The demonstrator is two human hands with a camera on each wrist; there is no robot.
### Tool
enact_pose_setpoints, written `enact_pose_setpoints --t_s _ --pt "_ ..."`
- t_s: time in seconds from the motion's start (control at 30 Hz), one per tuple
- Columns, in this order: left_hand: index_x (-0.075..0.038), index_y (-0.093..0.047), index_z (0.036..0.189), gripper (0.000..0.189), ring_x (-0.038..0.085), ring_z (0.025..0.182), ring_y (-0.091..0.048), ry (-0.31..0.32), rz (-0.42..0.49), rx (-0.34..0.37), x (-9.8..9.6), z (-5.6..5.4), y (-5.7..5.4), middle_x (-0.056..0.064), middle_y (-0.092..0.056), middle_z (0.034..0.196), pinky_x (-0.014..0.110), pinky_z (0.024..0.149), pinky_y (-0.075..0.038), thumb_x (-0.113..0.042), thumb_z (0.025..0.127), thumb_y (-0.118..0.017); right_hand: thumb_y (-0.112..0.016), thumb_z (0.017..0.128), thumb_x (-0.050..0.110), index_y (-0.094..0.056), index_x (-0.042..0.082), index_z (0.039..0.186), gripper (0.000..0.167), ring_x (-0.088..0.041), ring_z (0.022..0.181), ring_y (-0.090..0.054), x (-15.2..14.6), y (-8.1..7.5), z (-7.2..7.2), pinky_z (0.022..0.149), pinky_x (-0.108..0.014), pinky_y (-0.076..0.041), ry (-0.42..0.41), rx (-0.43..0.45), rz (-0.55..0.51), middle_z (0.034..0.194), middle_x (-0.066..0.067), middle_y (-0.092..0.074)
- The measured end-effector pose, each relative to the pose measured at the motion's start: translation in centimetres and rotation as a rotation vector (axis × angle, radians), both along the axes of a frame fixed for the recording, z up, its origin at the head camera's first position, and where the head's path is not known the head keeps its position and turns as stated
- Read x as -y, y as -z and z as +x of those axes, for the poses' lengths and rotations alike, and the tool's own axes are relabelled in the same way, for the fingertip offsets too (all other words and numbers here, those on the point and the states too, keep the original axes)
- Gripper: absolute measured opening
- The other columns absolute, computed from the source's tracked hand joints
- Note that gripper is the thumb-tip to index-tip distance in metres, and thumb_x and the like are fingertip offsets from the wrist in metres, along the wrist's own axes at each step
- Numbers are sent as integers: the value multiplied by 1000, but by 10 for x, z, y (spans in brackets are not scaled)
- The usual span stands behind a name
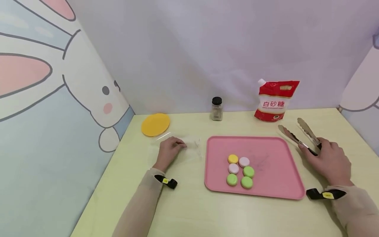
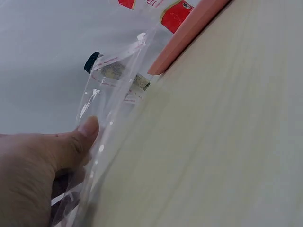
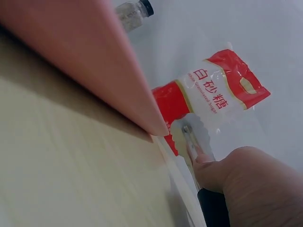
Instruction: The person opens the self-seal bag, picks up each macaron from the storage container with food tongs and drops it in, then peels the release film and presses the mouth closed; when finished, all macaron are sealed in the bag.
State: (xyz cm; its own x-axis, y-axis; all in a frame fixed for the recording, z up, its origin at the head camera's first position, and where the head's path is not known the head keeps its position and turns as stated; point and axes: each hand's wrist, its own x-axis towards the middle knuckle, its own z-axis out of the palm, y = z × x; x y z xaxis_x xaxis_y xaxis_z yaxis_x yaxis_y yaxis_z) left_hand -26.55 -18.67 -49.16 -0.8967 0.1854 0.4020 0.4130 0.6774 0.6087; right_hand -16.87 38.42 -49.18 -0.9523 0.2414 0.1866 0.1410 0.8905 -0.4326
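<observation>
The left hand [image 1: 169, 150] pinches a clear plastic bag [image 1: 192, 152]; the right hand [image 1: 332, 161] grips metal tongs [image 1: 307, 131] (the tips are apart).

Clear bag [image 1: 191, 151] — pinched in left hand [image 1: 170, 149], silver tongs [image 1: 309, 132] — spread, in right hand [image 1: 333, 161]

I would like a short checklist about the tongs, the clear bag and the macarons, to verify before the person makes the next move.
1. Tongs held by the right hand: ok.
2. Tongs spread apart: ok, their tips stand separate.
3. Tongs at the macarons: not ok, the tips are off by the tray's far right corner.
4. All six macarons on the pink tray: ok.
5. Clear bag held by the left hand: ok.
6. Bag mouth open: cannot tell.
</observation>
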Motion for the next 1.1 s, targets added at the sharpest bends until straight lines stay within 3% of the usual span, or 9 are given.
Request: enact_pose_setpoints --t_s 0.27,0.4,0.43,0.5,0.6,0.7,0.77,0.9,1.1 --pt "-12 -80 88 8 10 69 -59 22 13 -74 3 5 1 -2 -71 80 29 63 -49 -16 93 -75 -61 92 58 -45 -7 138 82 -58 101 -48 6 3 8 60 -67 -38 11 -33 -31 119 -39 -46" --pt "-11 -79 90 7 12 70 -60 29 15 -102 -1 5 1 -1 -71 82 30 64 -50 -15 94 -73 -65 92 48 -50 -4 136 70 -55 103 -50 7 2 12 66 -69 -37 25 -169 -87 120 -36 -50" --pt "-12 -79 90 6 13 72 -61 25 18 -110 -2 5 0 -1 -71 82 32 66 -50 -15 93 -74 -68 91 44 -53 -3 135 66 -51 99 -52 8 1 12 67 -64 -39 7 -219 -98 114 -33 -53" --pt "-13 -79 89 4 14 76 -63 19 24 -122 -6 4 -3 -2 -71 81 34 70 -51 -17 90 -78 -74 89 39 -57 2 131 58 -39 85 -55 7 -2 9 67 -47 -43 -58 -290 -99 97 -23 -58" --pt "-16 -79 86 4 13 83 -65 21 54 -116 -13 3 -6 -6 -70 82 36 79 -52 -19 86 -82 -85 81 32 -62 9 122 52 -18 67 -48 9 -7 2 62 -23 -34 -248 -344 -39 77 -4 -54" --pt "-15 -79 87 4 12 86 -65 60 84 -132 -17 1 -6 -7 -70 85 37 83 -52 -19 87 -80 -92 71 33 -66 16 115 54 -5 59 -41 22 -20 0 56 -19 -29 -419 -342 63 73 8 -49" --pt "-14 -78 91 4 13 88 -66 86 104 -170 -19 1 -4 -6 -72 88 36 83 -53 -18 90 -78 -94 67 38 -68 18 112 56 -1 59 -40 36 -32 1 55 -21 -34 -501 -318 144 75 13 -51" --pt "-15 -77 92 5 15 89 -66 143 190 -240 -22 2 -3 -4 -72 91 35 80 -53 -11 89 -78 -88 66 60 -67 26 102 54 -1 56 -40 78 -65 6 53 -27 -37 -569 -163 270 74 17 -51" --pt "-15 -75 96 10 13 92 -67 274 264 -203 -31 6 -6 -4 -72 94 36 86 -54 -8 90 -77 -81 71 67 -71 28 104 52 -5 58 -43 129 -103 1 56 -29 -37 -649 52 348 67 16 -48"
